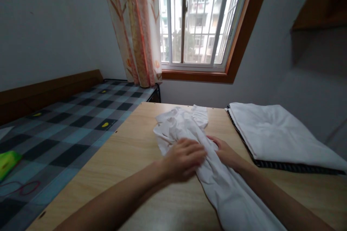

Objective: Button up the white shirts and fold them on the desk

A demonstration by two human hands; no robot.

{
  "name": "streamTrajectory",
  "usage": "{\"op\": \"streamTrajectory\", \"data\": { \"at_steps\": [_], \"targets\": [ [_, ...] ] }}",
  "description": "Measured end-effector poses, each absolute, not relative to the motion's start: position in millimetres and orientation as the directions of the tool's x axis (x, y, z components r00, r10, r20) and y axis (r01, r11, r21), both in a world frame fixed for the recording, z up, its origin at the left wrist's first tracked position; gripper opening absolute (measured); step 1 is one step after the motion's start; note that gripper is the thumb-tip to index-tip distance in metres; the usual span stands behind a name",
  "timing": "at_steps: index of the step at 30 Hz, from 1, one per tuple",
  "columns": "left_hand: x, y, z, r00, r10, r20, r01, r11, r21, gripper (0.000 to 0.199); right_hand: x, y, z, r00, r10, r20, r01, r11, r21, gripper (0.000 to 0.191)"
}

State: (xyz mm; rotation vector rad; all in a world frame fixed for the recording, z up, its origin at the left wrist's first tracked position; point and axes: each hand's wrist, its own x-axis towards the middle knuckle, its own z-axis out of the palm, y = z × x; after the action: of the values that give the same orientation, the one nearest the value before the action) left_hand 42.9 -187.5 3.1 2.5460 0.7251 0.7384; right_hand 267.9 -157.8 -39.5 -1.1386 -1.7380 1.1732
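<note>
A long white cloth (pixel 225 184) runs from the bottom edge up the wooden table, with its far end crumpled in a loose heap. My left hand (pixel 185 158) is over the left edge of the cloth, its fingers bent and blurred by motion; whether they grip the fabric is unclear. On the right side of the cloth lies my right hand (pixel 221 149), its thumb side against the fabric and some of its fingers hidden under or behind a fold.
The wooden table (pixel 130 155) stands below a window. Folded white fabric (pixel 273 130) lies on dark striped cloth (pixel 292 166) at the right. Left of the table is a bed with a checked cover (pixel 78 130), holding a yellow-green item (pixel 8 162) and a red cord (pixel 27 188).
</note>
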Motion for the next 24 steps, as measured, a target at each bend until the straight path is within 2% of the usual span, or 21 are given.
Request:
{"op": "streamTrajectory", "data": {
  "at_steps": [1, 3, 4, 6, 9, 11, 13, 15, 17, 19, 20, 22, 24],
  "targets": [
    [32, -172, 3, 0.591, 0.676, 0.439, 0.478, -0.733, 0.484, 0.047, 268, -163, -37, -0.376, 0.920, 0.110, 0.277, 0.225, -0.934, 0.048],
    [10, -139, -2, 0.319, 0.823, 0.471, 0.662, -0.549, 0.511, 0.086, 271, -171, -30, -0.459, 0.879, 0.127, 0.311, 0.293, -0.904, 0.044],
    [0, -123, -5, 0.232, 0.871, 0.434, 0.713, -0.456, 0.533, 0.100, 274, -173, -27, -0.478, 0.869, 0.130, 0.345, 0.322, -0.881, 0.042],
    [-16, -98, -14, 0.174, 0.934, 0.312, 0.753, -0.330, 0.569, 0.105, 279, -176, -22, -0.468, 0.873, 0.139, 0.443, 0.368, -0.817, 0.040],
    [-30, -79, -25, 0.230, 0.955, 0.187, 0.744, -0.297, 0.599, 0.093, 288, -173, -14, -0.417, 0.888, 0.192, 0.612, 0.431, -0.663, 0.041],
    [-34, -76, -27, 0.304, 0.945, 0.119, 0.707, -0.308, 0.637, 0.080, 296, -168, -5, -0.393, 0.892, 0.225, 0.726, 0.451, -0.520, 0.042],
    [-38, -75, -23, 0.362, 0.932, -0.006, 0.723, -0.276, 0.634, 0.051, 306, -161, 9, -0.339, 0.907, 0.250, 0.850, 0.409, -0.333, 0.040],
    [-43, -74, -12, 0.353, 0.932, -0.085, 0.811, -0.260, 0.523, 0.027, 318, -154, 27, -0.252, 0.917, 0.308, 0.943, 0.304, -0.133, 0.036],
    [-49, -71, 5, 0.275, 0.961, 0.020, 0.898, -0.264, 0.353, 0.020, 330, -146, 50, -0.191, 0.905, 0.379, 0.981, 0.190, 0.041, 0.032],
    [-55, -68, 28, 0.174, 0.944, 0.280, 0.942, -0.243, 0.234, 0.017, 344, -139, 74, -0.169, 0.887, 0.429, 0.977, 0.092, 0.193, 0.027],
    [-58, -67, 42, 0.102, 0.903, 0.417, 0.955, -0.206, 0.212, 0.015, 350, -136, 87, -0.162, 0.882, 0.443, 0.965, 0.047, 0.259, 0.028],
    [-65, -63, 70, -0.058, 0.765, 0.642, 0.962, -0.130, 0.241, 0.013, 363, -130, 110, -0.150, 0.865, 0.479, 0.939, -0.027, 0.344, 0.033],
    [-73, -56, 96, -0.225, 0.579, 0.783, 0.934, -0.101, 0.343, 0.014, 376, -125, 130, -0.109, 0.821, 0.561, 0.935, -0.107, 0.337, 0.040]
  ]
}}
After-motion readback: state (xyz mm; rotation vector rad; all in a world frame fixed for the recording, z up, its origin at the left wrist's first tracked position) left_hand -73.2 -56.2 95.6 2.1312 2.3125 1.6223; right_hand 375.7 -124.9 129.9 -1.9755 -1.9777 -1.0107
